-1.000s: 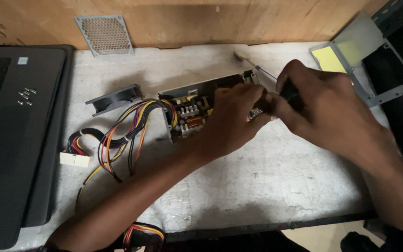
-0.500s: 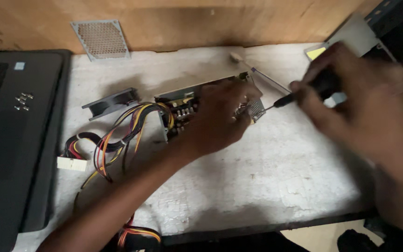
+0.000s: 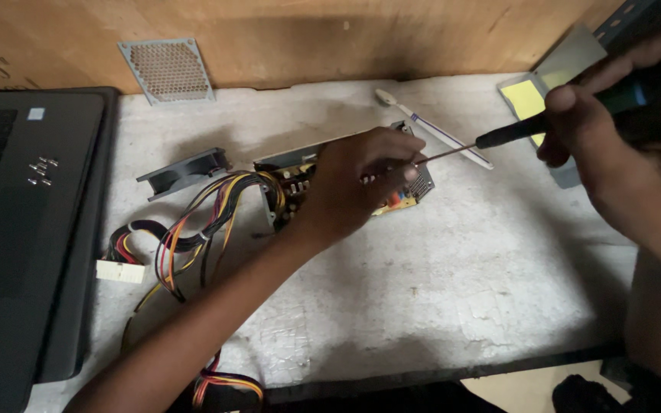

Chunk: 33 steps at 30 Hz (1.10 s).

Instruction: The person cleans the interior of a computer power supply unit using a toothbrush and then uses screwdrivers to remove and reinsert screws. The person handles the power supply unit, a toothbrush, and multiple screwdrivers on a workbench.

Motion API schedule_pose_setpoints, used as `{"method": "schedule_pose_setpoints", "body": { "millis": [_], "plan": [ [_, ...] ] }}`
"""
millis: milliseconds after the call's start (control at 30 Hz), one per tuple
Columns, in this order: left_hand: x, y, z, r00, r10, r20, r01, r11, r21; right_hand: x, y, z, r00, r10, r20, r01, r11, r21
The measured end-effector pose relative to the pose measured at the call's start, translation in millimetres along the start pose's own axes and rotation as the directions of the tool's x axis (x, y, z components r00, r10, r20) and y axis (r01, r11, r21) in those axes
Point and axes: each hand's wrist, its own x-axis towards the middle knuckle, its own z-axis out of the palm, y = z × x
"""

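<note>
Work surface: a pale grey-white tabletop (image 3: 437,306) with a rough, cracked and flaking coating, worn most near its front edge. Its front edge ends in a dark strip, with shadow below. Behind it stands a brown wooden board wall (image 3: 330,38) with visible grain, touching the back of the table. A square grey perforated metal grille (image 3: 167,70) leans against that board at left. A dark grey open laptop (image 3: 24,229) lies along the left side of the table, with a few small silver screws (image 3: 41,171) lying on its deck. Light is dim and warm, and falls off toward the right corner, which is in deep shade.
</note>
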Motion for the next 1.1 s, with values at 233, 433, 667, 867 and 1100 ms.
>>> {"method": "schedule_pose_setpoints", "body": {
  "millis": [233, 433, 667, 867, 1100],
  "plan": [
    [0.0, -1.7, -2.7, 0.995, -0.041, -0.093, 0.018, 0.97, -0.241, 4.4, 5.1, 1.1, 0.999, 0.022, -0.026, -0.022, 1.0, -0.002],
    [3.9, -6.7, -7.3, 0.993, -0.071, -0.091, 0.011, 0.842, -0.539, -10.5, 5.5, 13.1, 0.968, 0.167, -0.187, -0.117, 0.96, 0.254],
    [6.4, -18.4, -4.4, 0.993, -0.035, -0.114, -0.048, 0.758, -0.651, -12.7, 1.7, 18.7, 0.971, 0.109, -0.215, -0.038, 0.951, 0.308],
    [5.0, -18.1, -4.1, 0.996, -0.033, -0.078, -0.027, 0.75, -0.661, -11.4, -2.4, 23.2, 0.965, 0.103, -0.241, -0.024, 0.95, 0.312],
    [5.4, -20.5, -2.9, 0.996, -0.04, -0.085, -0.025, 0.753, -0.658, -1.8, -21.9, 24.8, 0.974, 0.009, -0.225, 0.02, 0.992, 0.125]
  ]
}}
